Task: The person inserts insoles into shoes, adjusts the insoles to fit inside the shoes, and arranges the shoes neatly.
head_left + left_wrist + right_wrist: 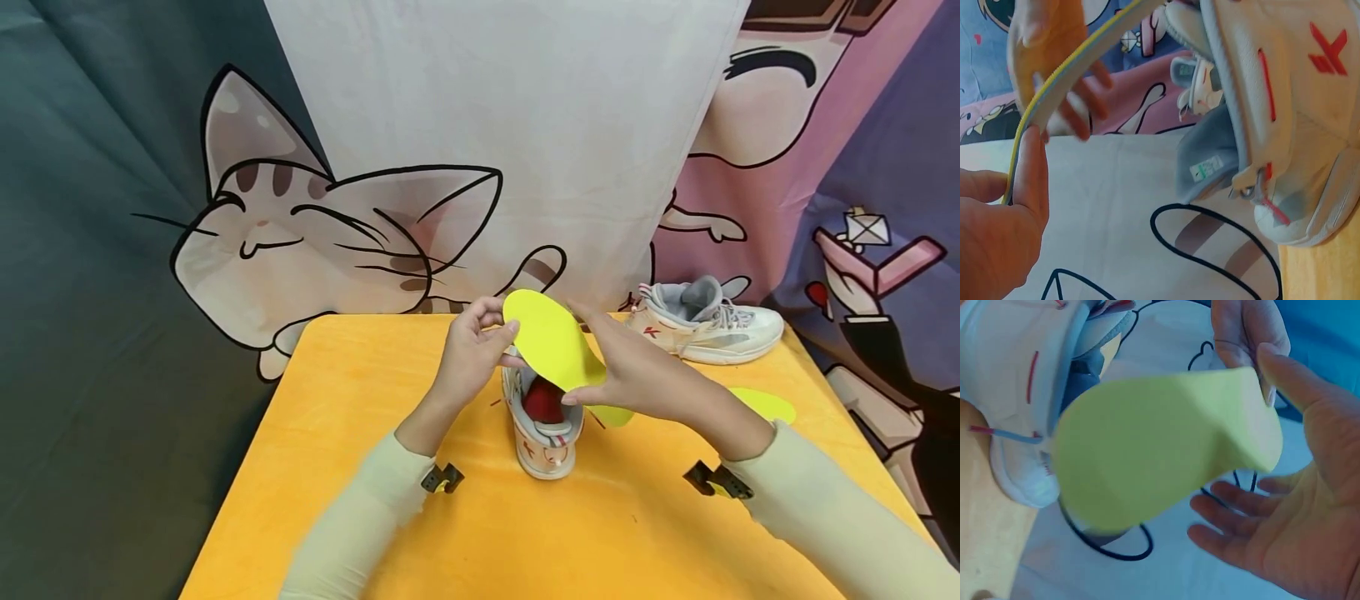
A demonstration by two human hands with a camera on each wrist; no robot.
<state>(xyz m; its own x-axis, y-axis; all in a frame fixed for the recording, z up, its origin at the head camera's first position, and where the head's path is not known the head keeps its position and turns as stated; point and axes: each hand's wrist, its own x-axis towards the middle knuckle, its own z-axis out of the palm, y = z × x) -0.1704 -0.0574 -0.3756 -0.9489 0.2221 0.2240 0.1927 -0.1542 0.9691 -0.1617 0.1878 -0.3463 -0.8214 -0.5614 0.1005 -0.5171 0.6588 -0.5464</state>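
A yellow insole [543, 337], bent along its length, is held up over the opening of a white shoe [546, 458] by my left hand [476, 342]. That hand pinches the insole's edge between thumb and fingers, as the left wrist view shows. My right hand [637, 367] is at the insole's other side with its fingers spread. In the right wrist view its thumb lies close to the bent end of the insole [1147, 444]; whether it touches cannot be told. Red shows inside the shoe, whose heel faces me.
A second white shoe [731, 337] stands at the back right of the yellow-covered table [375, 383]. Another yellow insole [765, 405] lies on the table near my right forearm, partly hidden by it. Behind the table hangs a cartoon-printed cloth [585, 108].
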